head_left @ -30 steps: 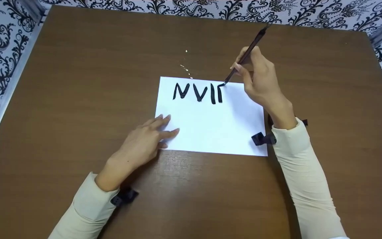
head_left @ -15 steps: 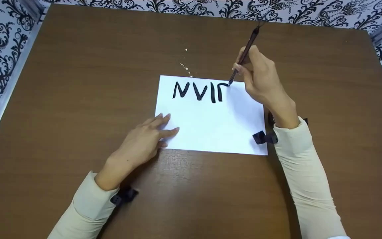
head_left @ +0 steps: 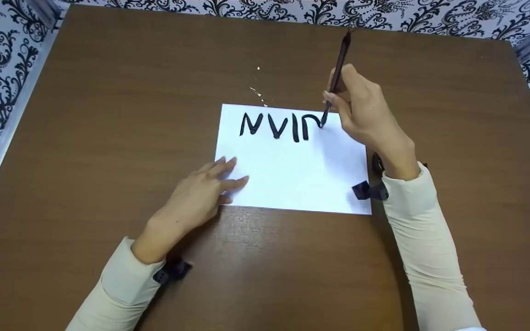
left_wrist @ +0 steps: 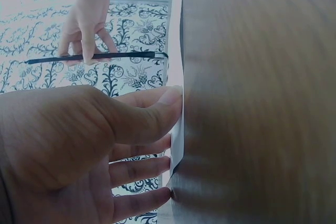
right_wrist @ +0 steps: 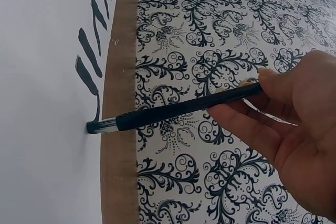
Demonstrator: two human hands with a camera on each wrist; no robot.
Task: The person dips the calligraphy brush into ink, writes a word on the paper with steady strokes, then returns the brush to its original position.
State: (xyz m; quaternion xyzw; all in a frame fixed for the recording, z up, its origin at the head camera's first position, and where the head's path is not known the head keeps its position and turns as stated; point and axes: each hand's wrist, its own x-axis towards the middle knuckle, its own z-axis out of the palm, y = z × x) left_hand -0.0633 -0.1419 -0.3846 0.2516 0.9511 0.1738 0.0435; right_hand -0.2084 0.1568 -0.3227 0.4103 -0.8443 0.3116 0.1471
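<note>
My right hand pinches a dark-handled paintbrush between thumb and fingers. The brush stands nearly upright, its tip touching a white sheet of paper near the upper right corner. In the right wrist view the bristles are wet with black paint and bent against the paper. Black strokes run along the sheet's top edge, ending in a curve at the brush tip. My left hand rests with spread fingers on the paper's lower left edge; the left wrist view shows its fingertips against the sheet.
The sheet lies on a wide brown wooden table. Small pale specks mark the wood just beyond the paper. Black-and-white patterned wallpaper borders the far and left sides. Dark wrist devices sit at both cuffs.
The brush tip has moved right and then down, extending the last stroke from a short hook into an arch. The brush has become more upright. My left hand stays in place.
</note>
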